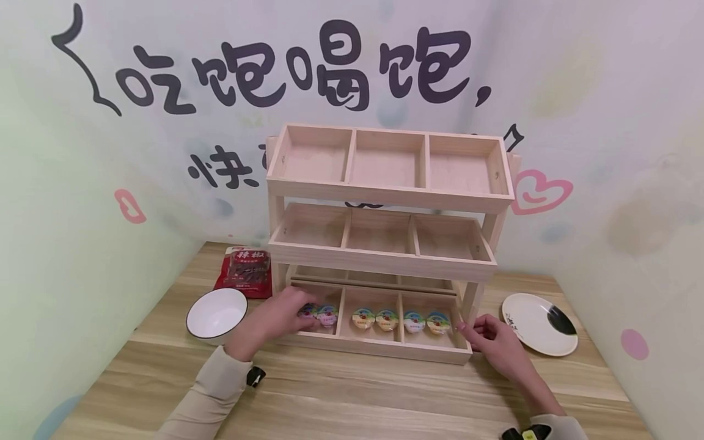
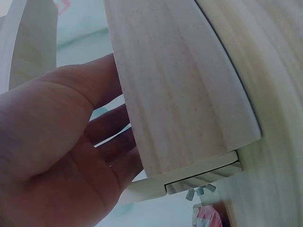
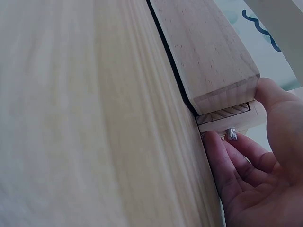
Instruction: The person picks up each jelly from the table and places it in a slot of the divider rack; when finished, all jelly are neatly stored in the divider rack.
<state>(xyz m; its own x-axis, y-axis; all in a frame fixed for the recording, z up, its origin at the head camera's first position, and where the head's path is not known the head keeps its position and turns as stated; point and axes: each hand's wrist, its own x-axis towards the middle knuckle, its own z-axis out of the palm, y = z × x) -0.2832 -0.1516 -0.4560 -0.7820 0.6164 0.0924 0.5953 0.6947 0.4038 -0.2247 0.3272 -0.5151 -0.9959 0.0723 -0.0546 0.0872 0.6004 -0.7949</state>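
A three-tier wooden rack (image 1: 390,264) stands on the table. Its bottom tray has three compartments, each with two small lidded cups side by side, purple-lidded (image 1: 327,316) on the left, yellowish (image 1: 363,319) in the middle, pale blue and orange (image 1: 438,322) on the right. My left hand (image 1: 277,318) reaches over the tray's front wall (image 2: 175,90) into the left compartment, fingertips at the leftmost cup (image 1: 308,310). That wall hides the fingertips in the left wrist view. My right hand (image 1: 495,343) grips the tray's right end, thumb at the corner, fingers by a metal fastener (image 3: 231,134).
Left of the rack are a white bowl (image 1: 217,313) with a dark rim and a red food packet (image 1: 245,272) behind it. A white plate (image 1: 536,324) with a black patch lies at the right. The rack's upper trays (image 1: 379,263) overhang the bottom one; walls close in behind.
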